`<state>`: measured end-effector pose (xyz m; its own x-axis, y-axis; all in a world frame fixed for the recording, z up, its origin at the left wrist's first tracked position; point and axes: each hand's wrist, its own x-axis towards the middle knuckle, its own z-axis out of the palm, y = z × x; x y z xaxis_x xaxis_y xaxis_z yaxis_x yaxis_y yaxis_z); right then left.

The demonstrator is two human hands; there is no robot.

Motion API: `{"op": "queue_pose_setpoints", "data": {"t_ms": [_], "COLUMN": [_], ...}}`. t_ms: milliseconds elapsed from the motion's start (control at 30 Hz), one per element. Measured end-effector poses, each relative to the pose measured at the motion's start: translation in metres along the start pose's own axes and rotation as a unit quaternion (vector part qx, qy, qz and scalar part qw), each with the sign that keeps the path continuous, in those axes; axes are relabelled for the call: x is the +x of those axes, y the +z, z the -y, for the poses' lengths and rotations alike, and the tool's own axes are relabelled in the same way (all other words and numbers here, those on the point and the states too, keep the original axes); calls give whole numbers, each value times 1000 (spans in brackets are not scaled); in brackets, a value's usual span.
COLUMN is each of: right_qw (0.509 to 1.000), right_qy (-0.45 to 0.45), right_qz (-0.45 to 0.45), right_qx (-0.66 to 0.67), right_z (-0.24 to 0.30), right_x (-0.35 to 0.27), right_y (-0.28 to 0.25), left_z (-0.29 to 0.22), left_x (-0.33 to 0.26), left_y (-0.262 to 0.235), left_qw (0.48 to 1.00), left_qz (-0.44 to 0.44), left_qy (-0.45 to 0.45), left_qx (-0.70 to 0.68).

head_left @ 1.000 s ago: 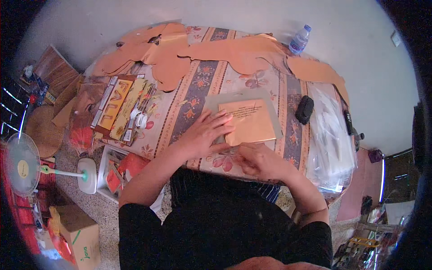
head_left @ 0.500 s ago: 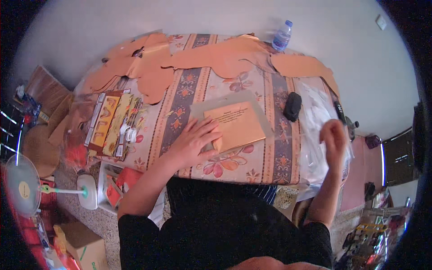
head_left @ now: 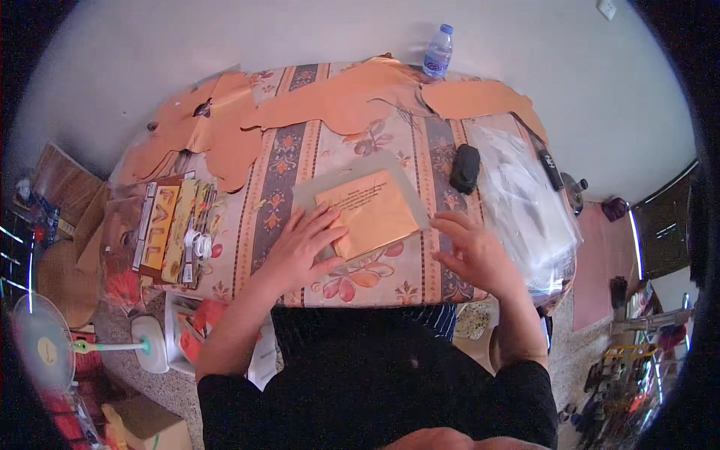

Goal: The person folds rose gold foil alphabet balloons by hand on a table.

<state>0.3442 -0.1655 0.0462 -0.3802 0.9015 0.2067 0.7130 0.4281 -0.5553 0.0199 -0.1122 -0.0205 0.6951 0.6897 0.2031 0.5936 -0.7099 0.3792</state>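
Observation:
A flat orange packet (head_left: 375,214) with dark print lies on a larger grey-green sheet (head_left: 311,190) at the middle of the table. Across the packet's left edge rests my left hand (head_left: 306,246), fingers spread and pressing lightly on it. My right hand (head_left: 474,251) hovers by the packet's right corner, its fingers apart and curved with nothing between them. To the right of the sheet sits a black oblong object (head_left: 465,169). Beside that, clear plastic bags (head_left: 525,214) spread over the table's right side.
Large orange cut-out pieces (head_left: 337,97) line the table's far side, with a water bottle (head_left: 438,52) behind them. Colourful packaged cards (head_left: 172,229) and a white cable coil (head_left: 198,246) lie at the left. A fan (head_left: 45,349) and a white bin (head_left: 176,337) stand on the floor.
My right hand has come left from over the plastic bags to the packet's right corner, and its fingers have opened. My left hand stays on the packet. The whole view has shifted slightly.

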Motion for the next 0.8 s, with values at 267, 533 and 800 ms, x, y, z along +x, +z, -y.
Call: {"op": "queue_pose_setpoints", "data": {"t_ms": [267, 533, 800], "right_qw": [971, 957, 965], "right_qy": [96, 68, 65], "right_qz": [54, 53, -18], "right_qx": [-213, -279, -255], "right_z": [-27, -36, -40], "right_x": [17, 16, 2], "right_y": [37, 40, 18], "left_z": [2, 1, 2], "left_x": [-1, 0, -1], "left_y": [1, 1, 2], "left_qw": [1000, 1000, 1000], "left_qz": [15, 3, 7], "left_qy": [-11, 1, -5], "left_qx": [-3, 6, 11]}}
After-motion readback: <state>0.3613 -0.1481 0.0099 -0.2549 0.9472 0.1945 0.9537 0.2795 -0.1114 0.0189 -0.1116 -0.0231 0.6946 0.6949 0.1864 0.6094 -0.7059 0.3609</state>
